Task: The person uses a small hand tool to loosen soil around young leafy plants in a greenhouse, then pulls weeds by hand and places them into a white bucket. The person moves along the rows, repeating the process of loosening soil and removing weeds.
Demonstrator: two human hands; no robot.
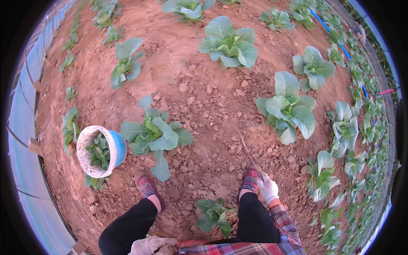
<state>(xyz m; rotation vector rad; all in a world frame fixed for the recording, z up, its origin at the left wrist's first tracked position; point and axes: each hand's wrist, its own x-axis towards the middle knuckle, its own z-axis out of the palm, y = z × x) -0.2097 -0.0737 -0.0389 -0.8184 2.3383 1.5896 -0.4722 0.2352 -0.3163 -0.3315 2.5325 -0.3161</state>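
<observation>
My right hand (267, 188), in a white glove, is closed round a thin brownish stick (247, 151) beside my right shoe. The stick slants up and left, its far end close to the soil. At the lower edge, near my left thigh, my left hand (153, 246) shows in a dirty pale glove. It is partly cut off, and its fingers cannot be made out clearly. Between my legs grows a small leafy cabbage-like plant (214, 216). A larger one (155, 134) stands ahead of my left shoe (148, 189), and another (287, 108) lies ahead and right.
A blue bucket (120, 149) with a whitish inside holds green leaves, tilted on the soil at left. Rows of similar plants (229, 44) spread ahead and right. Blue plastic sheeting (23, 127) borders the left; a blue hose (321, 21) runs along the far right. Clods cover the ground.
</observation>
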